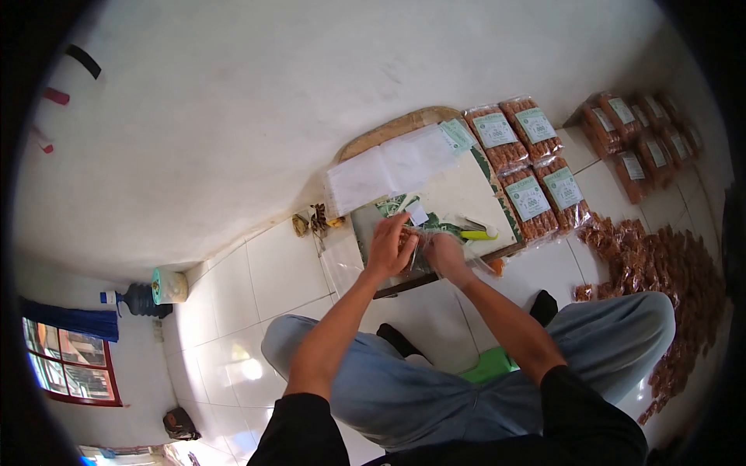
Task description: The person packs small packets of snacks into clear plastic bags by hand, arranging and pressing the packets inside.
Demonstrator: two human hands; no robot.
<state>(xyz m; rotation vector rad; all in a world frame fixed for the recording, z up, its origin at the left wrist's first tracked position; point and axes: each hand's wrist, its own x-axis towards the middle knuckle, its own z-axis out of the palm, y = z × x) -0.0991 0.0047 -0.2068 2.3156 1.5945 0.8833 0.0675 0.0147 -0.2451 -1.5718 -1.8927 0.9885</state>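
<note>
"Where is the clear bag?"

"Between the two hands, over the near part of the low tabletop. Brown pieces show through the plastic beside the left thumb."

"Which way does it point?"

"As far as I can see, its long axis runs sideways, left to right. The loose film flares out past the right wrist, slanting a little toward the person's lap. The fingers cover much of the filled part, so I can't tell its exact angle."

"How are the hands set?"

"The left hand is partly curled around the filled part, thumb and forefinger apart, holding it. The right hand is at the film, its fingertips hidden; I can't tell how far open it is or whether it grips."

"What lies about them?"

"A white slip sits just beyond the left fingertips. A tool with a lime-green handle is to the right of the right hand. Farther off, a stack of flat empty bags lies lengthwise from lower left to upper right, green labels at its upper right end."

"And to the right?"

"Four filled packs in two rows, their long sides slanting from upper left to lower right."
</note>
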